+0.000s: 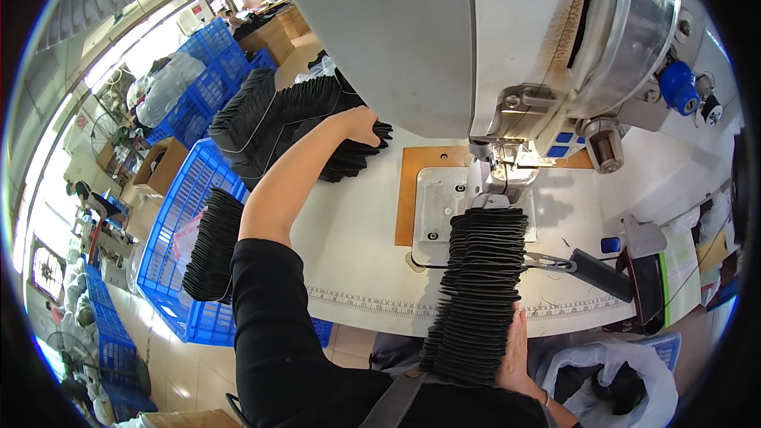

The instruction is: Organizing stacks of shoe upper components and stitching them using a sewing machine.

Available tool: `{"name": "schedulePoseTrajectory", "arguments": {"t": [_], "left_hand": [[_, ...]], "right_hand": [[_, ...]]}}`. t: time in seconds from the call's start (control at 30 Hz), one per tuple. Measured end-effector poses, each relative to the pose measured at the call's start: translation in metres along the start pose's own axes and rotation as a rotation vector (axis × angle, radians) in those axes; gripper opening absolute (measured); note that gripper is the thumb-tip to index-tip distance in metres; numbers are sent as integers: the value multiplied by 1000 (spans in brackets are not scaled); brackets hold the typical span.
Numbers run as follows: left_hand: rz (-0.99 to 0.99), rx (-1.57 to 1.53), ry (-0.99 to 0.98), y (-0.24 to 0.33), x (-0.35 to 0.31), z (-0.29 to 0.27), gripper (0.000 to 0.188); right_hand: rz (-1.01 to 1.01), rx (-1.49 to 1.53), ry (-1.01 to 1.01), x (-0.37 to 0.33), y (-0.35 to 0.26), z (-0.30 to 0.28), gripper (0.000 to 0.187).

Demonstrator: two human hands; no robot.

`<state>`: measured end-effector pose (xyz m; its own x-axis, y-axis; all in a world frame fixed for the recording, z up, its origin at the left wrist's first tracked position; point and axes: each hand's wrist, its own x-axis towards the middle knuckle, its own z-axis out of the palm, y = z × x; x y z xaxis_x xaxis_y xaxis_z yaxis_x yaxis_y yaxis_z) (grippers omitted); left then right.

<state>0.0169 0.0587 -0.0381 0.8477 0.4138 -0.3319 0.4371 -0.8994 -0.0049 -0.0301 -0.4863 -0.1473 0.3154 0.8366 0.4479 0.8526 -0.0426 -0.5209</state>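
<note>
The right grip (515, 349), nearest, is laid along the right side of a long black stack (483, 285), its fingers held straight; whether anything is pinched cannot be told, as part of it is hidden. The stack is stretched from the wearer's body over the front edge of the table (357, 230) to the foot of the sewing machine (396, 40). To the right, black cloth (622, 388) is held in a white bag (654, 384). On the table, a dark-handled tool (602, 273) is seen just beside the stack. Farther left, the left grip (361, 127) is curled at the edge of black bundles (261, 115); its fingertips are hidden, so its closure cannot be told. Beside the table, another black stack is seen at a blue basket (166, 261). Beyond, blue crates (218, 47) are topped by a pale sack (170, 83).
</note>
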Motion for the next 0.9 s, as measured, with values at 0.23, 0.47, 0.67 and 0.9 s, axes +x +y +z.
{"name": "schedulePoseTrajectory", "arguments": {"t": [0.23,0.47,0.67,0.9], "left_hand": [[173,309,174,1,-15,-4,43],[194,228,141,14,-40,-6,74],[227,293,114,6,-43,5,95],[58,234,-81,36,-52,-24,97]], "right_hand": [[-37,28,-1,2,-1,-1,97],[4,18,-23,1,-4,-3,97],[-17,40,-14,2,-2,0,101],[-22,23,-8,1,-3,-2,105]]}}
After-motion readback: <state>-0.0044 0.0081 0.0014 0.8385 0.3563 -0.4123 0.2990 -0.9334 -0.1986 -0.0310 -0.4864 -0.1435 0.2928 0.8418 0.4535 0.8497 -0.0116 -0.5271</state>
